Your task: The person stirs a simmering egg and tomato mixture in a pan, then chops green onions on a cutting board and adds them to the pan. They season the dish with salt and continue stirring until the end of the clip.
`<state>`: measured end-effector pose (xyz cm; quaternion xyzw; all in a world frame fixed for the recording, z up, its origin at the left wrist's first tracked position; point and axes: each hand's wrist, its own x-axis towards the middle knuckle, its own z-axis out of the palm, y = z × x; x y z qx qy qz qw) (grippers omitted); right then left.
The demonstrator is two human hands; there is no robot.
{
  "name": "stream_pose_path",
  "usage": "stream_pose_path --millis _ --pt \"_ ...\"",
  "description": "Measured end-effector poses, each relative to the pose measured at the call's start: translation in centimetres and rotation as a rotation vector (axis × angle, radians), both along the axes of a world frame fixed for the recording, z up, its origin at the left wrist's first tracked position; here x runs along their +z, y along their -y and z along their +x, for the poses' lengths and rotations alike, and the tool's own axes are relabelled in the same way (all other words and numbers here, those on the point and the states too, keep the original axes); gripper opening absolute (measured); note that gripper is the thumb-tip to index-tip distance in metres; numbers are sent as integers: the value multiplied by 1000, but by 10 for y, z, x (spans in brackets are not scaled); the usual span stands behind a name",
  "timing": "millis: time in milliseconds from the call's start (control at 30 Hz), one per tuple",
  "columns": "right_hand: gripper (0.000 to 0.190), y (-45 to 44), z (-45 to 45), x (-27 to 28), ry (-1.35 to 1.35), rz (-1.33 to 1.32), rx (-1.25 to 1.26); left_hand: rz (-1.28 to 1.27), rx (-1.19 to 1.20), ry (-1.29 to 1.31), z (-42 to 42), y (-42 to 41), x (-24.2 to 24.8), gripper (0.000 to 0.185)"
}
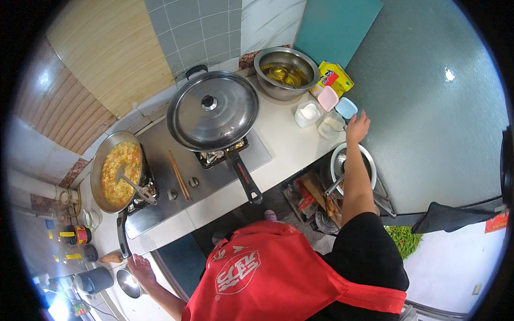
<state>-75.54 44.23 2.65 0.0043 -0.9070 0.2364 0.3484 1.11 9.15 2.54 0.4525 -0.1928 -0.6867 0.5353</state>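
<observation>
My left hand [142,272] is at the front of the counter, beside the black handle tip of a frying pan [96,184]. Whether it touches that handle cannot be told. A small steel bowl [129,283] lies beside this hand. The pan holds a yellow egg-like mixture [116,172] with a slotted turner [138,188] resting in it. My right hand [357,127] reaches out, fingers apart, next to a clear seasoning container [331,125] and its light-blue lid [346,108]. A second container with white contents [308,114] and a pink lid [328,98] stand close by.
A lidded pan [213,110] covers the right burner, its handle jutting past the counter edge. Chopsticks [179,175] lie on the steel hob [160,160]. Behind stand a metal basin of oil-like yellow liquid [286,74] and a yellow packet [335,78]. A white-rimmed pot [374,164] sits below my right forearm.
</observation>
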Motion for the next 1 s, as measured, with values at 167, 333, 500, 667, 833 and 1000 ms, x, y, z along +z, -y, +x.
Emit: stream_pose_path --millis 167,333,500,667,833,1000 --pt "50 2 -70 7 60 231 279 -27 -35 61 -5 6 -5 19" --pt "41 32 -75 7 228 0 411 -13 -50 38 6 6 -5 22" --pt "36 -4 -76 -6 414 102 244 -42 -110 73 6 14 -16 22" --pt "42 -3 -20 -21 -74 583 481 -23 -24 22 25 16 -36 23" --pt "21 63 33 61 -222 83 901 -165 -64 398 41 16 -49 36" --pt "35 156 188 124 279 -132 1547 -63 20 359 0 3 12 37"
